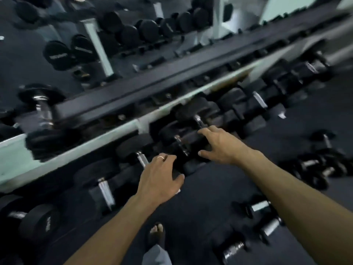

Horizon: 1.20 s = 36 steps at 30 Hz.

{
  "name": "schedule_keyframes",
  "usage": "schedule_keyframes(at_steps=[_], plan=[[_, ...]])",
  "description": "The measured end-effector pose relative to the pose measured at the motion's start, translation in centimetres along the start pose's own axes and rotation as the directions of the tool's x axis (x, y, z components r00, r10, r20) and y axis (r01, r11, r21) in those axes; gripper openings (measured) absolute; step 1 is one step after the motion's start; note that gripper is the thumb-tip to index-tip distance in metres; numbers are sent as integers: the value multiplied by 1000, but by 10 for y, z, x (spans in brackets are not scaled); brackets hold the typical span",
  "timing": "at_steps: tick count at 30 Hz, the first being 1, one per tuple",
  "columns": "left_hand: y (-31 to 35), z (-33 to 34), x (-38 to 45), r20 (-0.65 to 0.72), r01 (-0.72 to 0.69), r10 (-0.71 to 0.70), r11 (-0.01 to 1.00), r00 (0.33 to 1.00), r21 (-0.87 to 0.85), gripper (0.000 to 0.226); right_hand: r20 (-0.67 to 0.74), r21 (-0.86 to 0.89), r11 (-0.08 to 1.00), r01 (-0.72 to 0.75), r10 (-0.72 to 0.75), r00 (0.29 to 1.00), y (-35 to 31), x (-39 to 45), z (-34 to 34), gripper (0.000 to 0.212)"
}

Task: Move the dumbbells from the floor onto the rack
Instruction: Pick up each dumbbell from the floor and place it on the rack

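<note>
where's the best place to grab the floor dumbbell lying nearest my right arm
Grip the bare metal handle in the middle of that dumbbell, coming from above. It lies flat on the floor, and the black heads at either end look too wide to wrap fingers around.

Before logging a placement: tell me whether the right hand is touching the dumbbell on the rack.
Cannot tell. In the head view the right hand spreads over the dumbbell, fingertips overlapping its dark head, but motion blur hides any contact or gap.
</note>
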<state>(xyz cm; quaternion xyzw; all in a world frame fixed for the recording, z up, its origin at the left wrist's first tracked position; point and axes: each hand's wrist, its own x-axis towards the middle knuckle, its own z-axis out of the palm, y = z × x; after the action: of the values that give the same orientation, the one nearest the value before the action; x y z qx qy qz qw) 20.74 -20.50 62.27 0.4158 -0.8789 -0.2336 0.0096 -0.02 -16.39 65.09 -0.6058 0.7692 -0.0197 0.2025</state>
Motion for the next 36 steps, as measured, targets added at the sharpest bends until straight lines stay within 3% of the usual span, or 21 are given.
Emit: schedule_keyframes(at_steps=[7,17,25,28,33,36], plan=[[92,128,-39,304,-136,137,990,943,-25,65,96,148,947,-285,273,957,126,-133,90,72],[113,347,-26,671,-248,184,969,718,-1,61,252,365,710,-602,547,799,254,-221,307,71],[75,573,-21,782,-220,136,975,608,2,61,385,475,432,-767,681,623,321,-242,527,75],[55,646,-16,808,-212,117,977,577,9,64,377,510,397,-763,694,613,340,-231,593,70],[25,723,-7,772,-211,64,973,632,92,70,330,555,367,-746,726,603,358,-204,671,68],[9,749,-4,787,-176,28,979,616,103,72,297,595,365,-716,728,618,364,-184,700,65]])
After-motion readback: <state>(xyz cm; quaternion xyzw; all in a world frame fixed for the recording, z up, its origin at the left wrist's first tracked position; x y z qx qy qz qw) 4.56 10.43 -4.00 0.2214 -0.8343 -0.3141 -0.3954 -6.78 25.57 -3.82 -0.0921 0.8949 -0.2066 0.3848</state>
